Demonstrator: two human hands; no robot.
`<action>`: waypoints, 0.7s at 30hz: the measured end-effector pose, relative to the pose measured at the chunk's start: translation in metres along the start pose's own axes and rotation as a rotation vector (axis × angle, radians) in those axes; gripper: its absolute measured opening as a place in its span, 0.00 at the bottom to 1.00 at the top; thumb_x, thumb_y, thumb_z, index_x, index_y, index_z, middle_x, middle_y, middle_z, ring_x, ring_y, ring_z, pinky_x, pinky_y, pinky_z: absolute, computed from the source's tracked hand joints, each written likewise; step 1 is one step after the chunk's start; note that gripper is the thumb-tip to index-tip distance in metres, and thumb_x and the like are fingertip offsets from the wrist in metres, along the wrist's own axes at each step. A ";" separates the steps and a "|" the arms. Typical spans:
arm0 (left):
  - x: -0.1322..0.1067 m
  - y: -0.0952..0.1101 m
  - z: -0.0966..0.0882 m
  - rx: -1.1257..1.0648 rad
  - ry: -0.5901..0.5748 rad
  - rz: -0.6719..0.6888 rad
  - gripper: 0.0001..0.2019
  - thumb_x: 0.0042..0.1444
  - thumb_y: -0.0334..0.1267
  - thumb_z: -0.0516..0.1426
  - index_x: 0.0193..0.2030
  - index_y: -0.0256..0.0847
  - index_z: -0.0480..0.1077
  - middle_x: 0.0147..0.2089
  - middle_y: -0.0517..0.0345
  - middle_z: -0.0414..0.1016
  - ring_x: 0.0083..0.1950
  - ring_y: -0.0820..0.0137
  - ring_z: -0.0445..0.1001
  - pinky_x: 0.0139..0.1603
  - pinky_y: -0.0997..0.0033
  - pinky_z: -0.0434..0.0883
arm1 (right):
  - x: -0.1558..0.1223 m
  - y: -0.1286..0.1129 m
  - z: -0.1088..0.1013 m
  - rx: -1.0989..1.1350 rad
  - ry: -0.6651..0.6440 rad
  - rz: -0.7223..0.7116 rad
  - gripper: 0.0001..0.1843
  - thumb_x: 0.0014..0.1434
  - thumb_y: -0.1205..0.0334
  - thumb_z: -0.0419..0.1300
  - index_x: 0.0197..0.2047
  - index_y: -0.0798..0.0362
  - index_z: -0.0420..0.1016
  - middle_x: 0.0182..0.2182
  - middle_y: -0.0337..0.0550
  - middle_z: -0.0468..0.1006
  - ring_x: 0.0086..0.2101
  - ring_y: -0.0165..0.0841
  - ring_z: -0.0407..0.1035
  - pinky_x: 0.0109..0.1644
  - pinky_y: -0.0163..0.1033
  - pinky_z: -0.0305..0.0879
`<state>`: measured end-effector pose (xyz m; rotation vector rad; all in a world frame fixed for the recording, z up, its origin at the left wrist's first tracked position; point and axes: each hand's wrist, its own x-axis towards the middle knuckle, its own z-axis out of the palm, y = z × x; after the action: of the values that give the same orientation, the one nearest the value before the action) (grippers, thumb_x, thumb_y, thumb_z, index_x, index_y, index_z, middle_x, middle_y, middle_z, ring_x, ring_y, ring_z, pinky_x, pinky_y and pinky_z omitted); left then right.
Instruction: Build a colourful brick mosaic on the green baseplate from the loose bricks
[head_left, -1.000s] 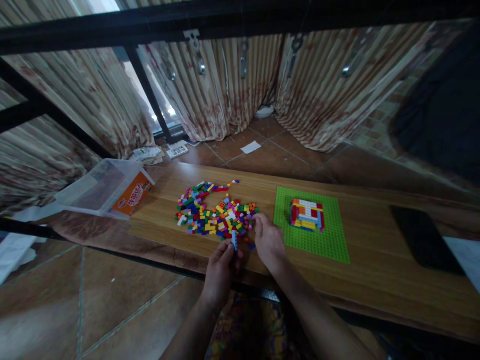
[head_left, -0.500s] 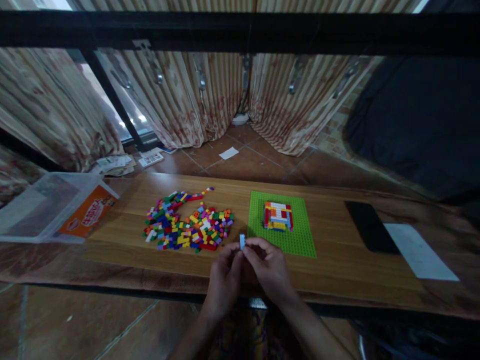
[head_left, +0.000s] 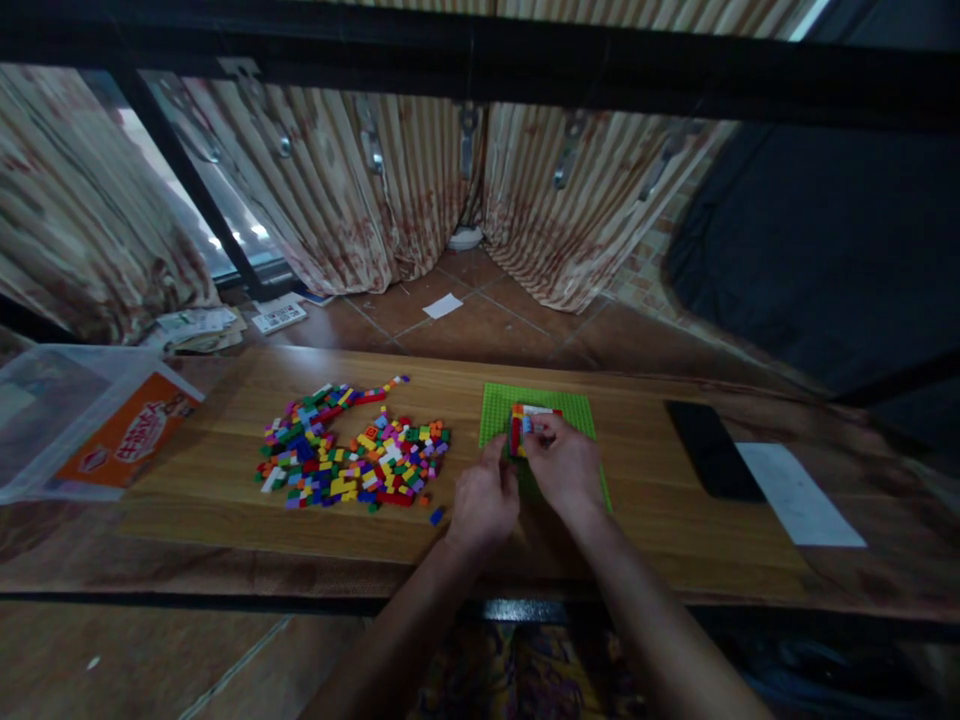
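My right hand (head_left: 564, 465) is closed in a pinch over a small block build (head_left: 516, 432) of red, white, orange and other bricks. Between its fingertips shows a light blue brick (head_left: 528, 425), at the build's left part. The build stands on a green studded baseplate (head_left: 577, 406), and my hand covers much of it. My left hand (head_left: 486, 500) rests at the baseplate's left edge, fingers curled and the index finger reaching toward the build. Whatever its fingertips grip, if anything, is hidden.
A pile of loose coloured bricks (head_left: 345, 455) lies left on the wooden board (head_left: 247, 520), with a single blue brick (head_left: 437, 516) nearer me. Far left stands a clear plastic box (head_left: 67, 400) with an orange label. A black flat object (head_left: 712, 450) and white paper (head_left: 799, 492) lie right.
Both hands have moved forward from the board's front to the baseplate. The light blue brick, held between both hands before, is now in the right hand at the build. The view has shifted slightly.
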<state>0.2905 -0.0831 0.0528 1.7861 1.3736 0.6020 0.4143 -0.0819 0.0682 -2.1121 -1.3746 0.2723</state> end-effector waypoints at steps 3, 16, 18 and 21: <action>0.005 -0.001 0.005 0.033 -0.023 0.038 0.25 0.57 0.31 0.49 0.63 0.39 0.62 0.53 0.44 0.75 0.52 0.60 0.75 0.56 0.59 0.68 | 0.002 -0.002 0.006 -0.103 -0.009 -0.027 0.12 0.57 0.61 0.57 0.42 0.50 0.79 0.31 0.45 0.82 0.31 0.37 0.75 0.34 0.37 0.62; 0.006 -0.001 0.007 0.107 -0.065 0.140 0.28 0.57 0.30 0.47 0.66 0.36 0.57 0.57 0.41 0.71 0.55 0.58 0.73 0.56 0.59 0.69 | 0.002 -0.005 0.015 -0.164 0.007 -0.067 0.11 0.58 0.63 0.55 0.39 0.51 0.79 0.30 0.46 0.81 0.30 0.36 0.74 0.34 0.38 0.63; 0.006 -0.001 0.010 0.186 -0.083 0.144 0.29 0.56 0.30 0.48 0.66 0.34 0.56 0.57 0.39 0.70 0.53 0.56 0.73 0.53 0.57 0.70 | 0.000 -0.003 0.014 -0.121 0.008 -0.072 0.12 0.59 0.63 0.54 0.40 0.52 0.79 0.32 0.47 0.81 0.31 0.36 0.74 0.36 0.38 0.64; 0.005 -0.001 0.014 0.287 -0.103 0.159 0.33 0.51 0.28 0.50 0.67 0.32 0.54 0.57 0.36 0.69 0.51 0.56 0.74 0.51 0.58 0.71 | -0.004 0.000 0.014 -0.049 0.020 -0.080 0.13 0.60 0.62 0.53 0.41 0.53 0.78 0.36 0.48 0.82 0.34 0.36 0.74 0.40 0.39 0.65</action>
<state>0.3016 -0.0824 0.0432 2.1400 1.3071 0.4025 0.4058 -0.0801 0.0568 -2.0881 -1.4643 0.1859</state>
